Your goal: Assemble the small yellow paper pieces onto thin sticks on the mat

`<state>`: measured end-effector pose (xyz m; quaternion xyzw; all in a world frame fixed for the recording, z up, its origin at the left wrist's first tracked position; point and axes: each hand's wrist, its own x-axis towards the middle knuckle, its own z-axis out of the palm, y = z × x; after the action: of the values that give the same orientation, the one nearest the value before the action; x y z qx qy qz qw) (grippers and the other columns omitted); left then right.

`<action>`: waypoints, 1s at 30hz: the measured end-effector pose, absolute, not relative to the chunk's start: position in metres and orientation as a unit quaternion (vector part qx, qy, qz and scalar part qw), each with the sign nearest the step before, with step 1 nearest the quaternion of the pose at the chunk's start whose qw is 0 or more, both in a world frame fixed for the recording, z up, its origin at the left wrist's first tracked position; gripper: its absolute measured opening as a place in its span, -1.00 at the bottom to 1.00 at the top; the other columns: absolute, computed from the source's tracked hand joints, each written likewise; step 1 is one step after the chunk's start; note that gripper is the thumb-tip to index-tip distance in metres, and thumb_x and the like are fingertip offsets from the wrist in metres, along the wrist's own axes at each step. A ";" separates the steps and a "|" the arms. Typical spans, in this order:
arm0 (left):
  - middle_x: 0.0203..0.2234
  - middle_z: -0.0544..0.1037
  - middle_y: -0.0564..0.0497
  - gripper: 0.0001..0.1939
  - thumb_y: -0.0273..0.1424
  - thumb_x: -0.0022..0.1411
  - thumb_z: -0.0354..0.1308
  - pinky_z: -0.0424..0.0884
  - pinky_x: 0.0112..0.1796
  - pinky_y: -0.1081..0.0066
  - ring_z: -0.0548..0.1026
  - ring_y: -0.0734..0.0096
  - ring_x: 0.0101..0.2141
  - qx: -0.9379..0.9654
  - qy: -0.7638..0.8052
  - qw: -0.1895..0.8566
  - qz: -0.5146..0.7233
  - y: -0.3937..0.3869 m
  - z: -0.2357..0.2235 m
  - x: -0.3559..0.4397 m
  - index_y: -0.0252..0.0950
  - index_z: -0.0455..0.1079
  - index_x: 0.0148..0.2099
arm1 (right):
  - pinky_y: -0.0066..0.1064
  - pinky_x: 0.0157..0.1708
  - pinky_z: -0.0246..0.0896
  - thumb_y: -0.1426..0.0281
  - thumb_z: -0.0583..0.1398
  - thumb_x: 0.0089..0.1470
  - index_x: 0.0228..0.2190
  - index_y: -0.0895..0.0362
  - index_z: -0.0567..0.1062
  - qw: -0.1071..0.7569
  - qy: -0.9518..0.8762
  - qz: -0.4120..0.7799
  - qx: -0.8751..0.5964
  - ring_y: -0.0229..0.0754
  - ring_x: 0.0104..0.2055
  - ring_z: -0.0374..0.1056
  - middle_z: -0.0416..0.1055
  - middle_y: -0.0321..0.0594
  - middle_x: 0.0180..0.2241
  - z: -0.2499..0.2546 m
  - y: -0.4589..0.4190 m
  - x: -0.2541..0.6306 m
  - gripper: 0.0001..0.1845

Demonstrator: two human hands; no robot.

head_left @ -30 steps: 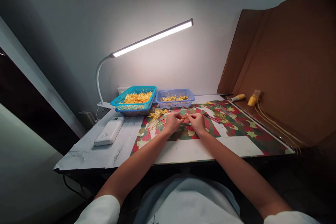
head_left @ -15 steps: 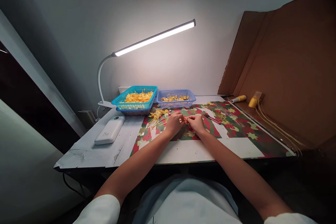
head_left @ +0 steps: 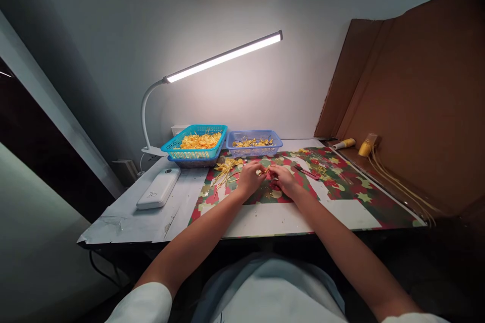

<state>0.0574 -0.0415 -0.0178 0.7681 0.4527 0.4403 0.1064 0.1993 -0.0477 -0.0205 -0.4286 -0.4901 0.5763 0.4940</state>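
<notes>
My left hand [head_left: 252, 179] is closed in a pinch on a small gold-coloured piece [head_left: 267, 169] over the patterned mat. Facing it, my right hand [head_left: 286, 181] has its thumb and forefinger pressed together at the other side of that piece, other fingers curled below. The piece is too small to make out fully, and my fingers cover part of it. Left of my left hand lies a bunch of yellow ribbon-like strips with thin stems [head_left: 226, 167]. A slim red-handled tool [head_left: 308, 172] rests to the right of my right hand.
Behind my hands stand a turquoise basket [head_left: 166, 149] of yellow strips, stacked on another basket, and a lilac basket [head_left: 253, 152] with gold pieces. A lit lamp [head_left: 227, 55] reaches overhead. A white power bank [head_left: 159, 188] lies left; cardboard [head_left: 409, 91] walls the right.
My right hand has turned a little and its fingers have shifted at the small gold piece. My left hand stays nearly in place. The view has tilted slightly upward.
</notes>
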 end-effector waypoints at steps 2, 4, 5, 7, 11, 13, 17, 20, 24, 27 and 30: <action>-0.48 0.53 0.02 -0.91 -0.57 -0.06 0.18 0.32 -0.27 0.41 0.45 0.40 -0.40 0.748 0.465 0.127 0.456 -0.040 -0.019 0.057 -0.30 0.43 -0.49 | -0.45 -0.64 -0.15 0.23 0.21 -0.23 -0.56 0.11 0.30 0.499 -0.475 0.569 -0.448 -0.38 -0.63 0.00 0.18 -0.39 -0.63 -0.018 -0.050 0.200 -0.76; -0.53 0.53 0.03 -0.94 -0.55 -0.06 0.19 0.32 -0.31 0.42 0.45 0.41 -0.45 0.724 0.478 0.162 0.470 -0.038 -0.021 0.057 -0.30 0.44 -0.50 | -0.45 -0.65 -0.15 0.23 0.22 -0.26 -0.53 0.12 0.33 0.501 -0.464 0.563 -0.466 -0.39 -0.63 0.00 0.20 -0.40 -0.62 -0.016 -0.051 0.200 -0.76; -0.54 0.53 0.03 -0.95 -0.52 -0.05 0.19 0.32 -0.33 0.43 0.45 0.42 -0.46 0.715 0.480 0.182 0.475 -0.037 -0.022 0.057 -0.31 0.45 -0.50 | -0.45 -0.65 -0.15 0.23 0.22 -0.27 -0.51 0.12 0.35 0.499 -0.461 0.562 -0.472 -0.39 -0.64 0.00 0.20 -0.40 -0.62 -0.016 -0.051 0.200 -0.74; -0.56 0.53 0.04 -0.96 -0.46 -0.03 0.20 0.32 -0.35 0.44 0.45 0.42 -0.48 0.703 0.474 0.217 0.483 -0.035 -0.025 0.057 -0.31 0.46 -0.49 | -0.46 -0.66 -0.16 0.21 0.24 -0.27 -0.49 0.12 0.38 0.494 -0.460 0.565 -0.475 -0.39 -0.65 -0.01 0.17 -0.42 -0.65 -0.017 -0.051 0.199 -0.72; -0.57 0.52 0.04 -0.92 -0.40 -0.05 0.22 0.31 -0.39 0.46 0.44 0.43 -0.49 0.692 0.468 0.251 0.490 -0.032 -0.028 0.056 -0.31 0.46 -0.50 | -0.47 -0.62 -0.10 0.20 0.30 -0.31 -0.49 0.14 0.42 0.505 -0.495 0.540 -0.457 -0.39 -0.62 0.01 0.18 -0.42 -0.65 -0.019 -0.052 0.198 -0.68; -0.59 0.51 0.04 -0.89 -0.38 -0.06 0.23 0.29 -0.42 0.48 0.42 0.45 -0.51 0.683 0.465 0.275 0.491 -0.032 -0.027 0.056 -0.33 0.45 -0.52 | -0.46 -0.58 -0.05 0.17 0.31 -0.31 -0.49 0.15 0.45 0.516 -0.514 0.518 -0.448 -0.38 -0.58 0.06 0.24 -0.39 -0.60 -0.018 -0.053 0.197 -0.66; -0.63 0.46 0.05 -0.79 -0.30 -0.10 0.26 0.22 -0.51 0.51 0.34 0.53 -0.58 0.643 0.451 0.363 0.501 -0.031 -0.023 0.056 -0.36 0.41 -0.53 | -0.43 -0.45 0.09 0.13 0.32 -0.29 -0.54 0.14 0.46 0.557 -0.526 0.484 -0.423 -0.30 -0.45 0.19 0.35 -0.30 -0.51 -0.014 -0.055 0.196 -0.65; -0.68 0.40 0.08 -0.76 -0.28 -0.13 0.28 0.16 -0.56 0.53 0.27 0.59 -0.63 0.620 0.441 0.420 0.495 -0.030 -0.023 0.056 -0.37 0.39 -0.55 | -0.41 -0.38 0.14 0.13 0.34 -0.27 -0.52 0.12 0.47 0.582 -0.525 0.482 -0.392 -0.27 -0.40 0.24 0.38 -0.28 -0.47 -0.012 -0.055 0.198 -0.66; -0.72 0.39 0.09 -0.77 -0.34 -0.20 0.32 0.14 -0.61 0.55 0.26 0.61 -0.67 0.607 0.463 0.448 0.466 -0.027 -0.025 0.053 -0.37 0.36 -0.59 | -0.44 -0.39 0.16 0.15 0.36 -0.25 -0.49 0.09 0.48 0.611 -0.501 0.513 -0.337 -0.33 -0.45 0.22 0.36 -0.33 -0.49 -0.007 -0.053 0.205 -0.68; -0.71 0.41 0.06 -0.78 -0.37 -0.20 0.33 0.12 -0.64 0.57 0.27 0.61 -0.69 0.603 0.486 0.460 0.435 -0.024 -0.026 0.052 -0.37 0.37 -0.59 | -0.48 -0.47 0.14 0.18 0.39 -0.29 -0.50 0.08 0.47 0.648 -0.463 0.525 -0.301 -0.38 -0.53 0.17 0.33 -0.38 -0.54 0.000 -0.050 0.213 -0.69; -0.69 0.44 0.05 -0.80 -0.40 -0.18 0.33 0.14 -0.65 0.58 0.30 0.61 -0.68 0.593 0.507 0.474 0.409 -0.022 -0.027 0.050 -0.37 0.37 -0.59 | -0.50 -0.55 0.09 0.20 0.41 -0.33 -0.50 0.06 0.46 0.682 -0.432 0.528 -0.265 -0.40 -0.58 0.11 0.24 -0.43 -0.62 0.011 -0.048 0.223 -0.67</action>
<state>0.0504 -0.0217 -0.0266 0.5933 0.5068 0.4085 0.4736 0.2234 -0.0477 0.0108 -0.2646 -0.4318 0.5279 0.6818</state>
